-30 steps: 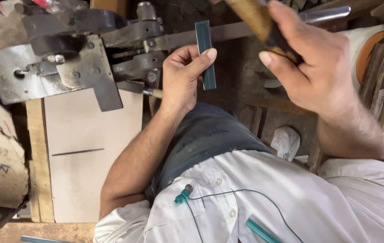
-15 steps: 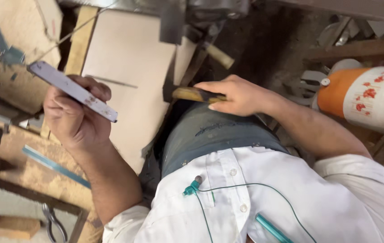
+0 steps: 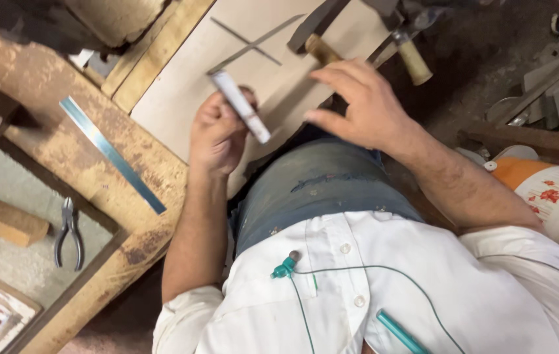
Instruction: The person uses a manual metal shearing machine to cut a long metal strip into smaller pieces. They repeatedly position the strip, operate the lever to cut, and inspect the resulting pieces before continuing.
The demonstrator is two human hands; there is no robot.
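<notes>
Metal strip (image 3: 240, 106) pinched in my left hand (image 3: 217, 134), fingers curled round its lower end, my right hand (image 3: 365, 105) just beside it, open and empty, fingers spread, wooden hammer handle (image 3: 416, 62) just beyond its knuckles, pale board (image 3: 181, 98) under both.

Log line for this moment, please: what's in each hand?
left hand: grips flat metal strip | right hand: open, empty, fingers spread beside wooden hammer handle | pliers: lying lower left

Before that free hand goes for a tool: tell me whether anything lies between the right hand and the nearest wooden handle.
Nothing visible does. The right hand hangs open just below the wooden handle, only bare board between.
</notes>
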